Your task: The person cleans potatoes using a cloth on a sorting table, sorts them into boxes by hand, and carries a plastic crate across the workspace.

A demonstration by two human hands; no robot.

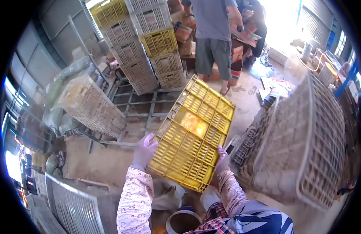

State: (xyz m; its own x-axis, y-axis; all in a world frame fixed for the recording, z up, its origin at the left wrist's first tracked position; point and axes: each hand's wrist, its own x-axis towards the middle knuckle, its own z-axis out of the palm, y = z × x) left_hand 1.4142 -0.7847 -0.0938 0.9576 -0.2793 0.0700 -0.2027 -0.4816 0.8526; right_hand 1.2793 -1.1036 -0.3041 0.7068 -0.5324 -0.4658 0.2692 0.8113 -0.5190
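A yellow plastic crate (176, 145) with slotted sides is held up and tilted in front of me, with an orange patch near its middle. At its lower left edge is my left hand (145, 151), gloved and closed round the rim. My right hand (222, 160), gloved too, grips the lower right side of the crate. Parts of the fingers of both hands are hidden by the crate. Below the crate, near my feet, stands a round bucket (167, 226).
Tall crate stacks (163, 62) stand on a metal frame (151, 105) ahead. A shorter stack (92, 105) is at left, beside full sacks (53, 117). Large grey crates (285, 144) fill the right. A person (211, 23) stands ahead by piled cartons (237, 58). A ribbed metal panel (73, 202) is lower left.
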